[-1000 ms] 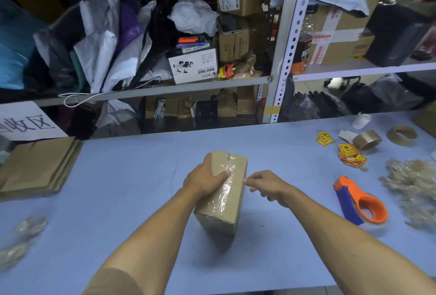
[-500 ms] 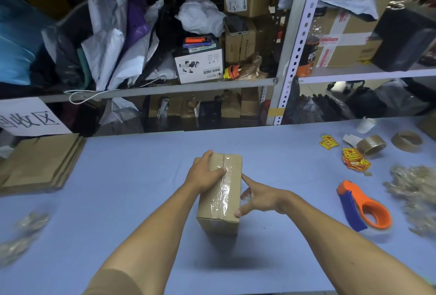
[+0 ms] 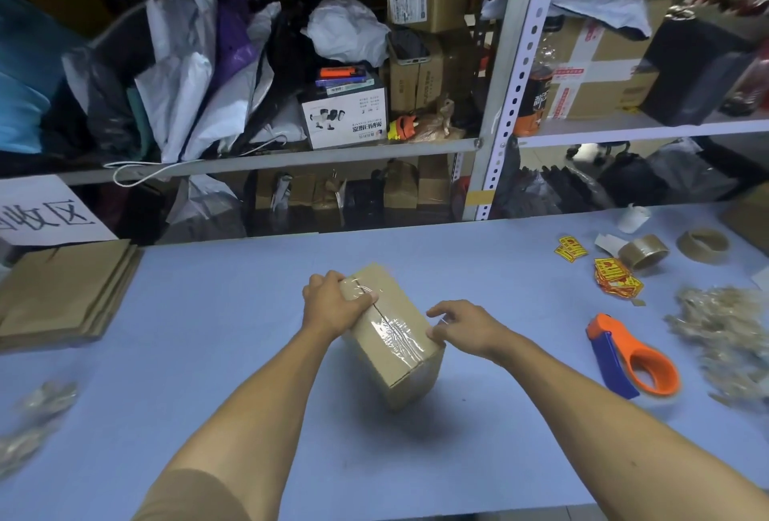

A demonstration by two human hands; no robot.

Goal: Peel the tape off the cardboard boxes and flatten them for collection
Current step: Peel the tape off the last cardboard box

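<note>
Mid-table [image 3: 478,254] | box [image 3: 391,333] taped, angled | left hand [image 3: 333,304] grips far end | right hand [image 3: 462,322] fingers curled at right edge, grip unclear | bare blue surface all around

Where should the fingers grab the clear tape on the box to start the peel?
Probably at the near right end of the tape, where the right hand already pinches at the cardboard box edge. The strip runs along the top seam, so pull back along it while the left hand grips the far end.

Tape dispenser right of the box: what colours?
Tape dispenser: orange body, blue blade end. Head view.
</note>
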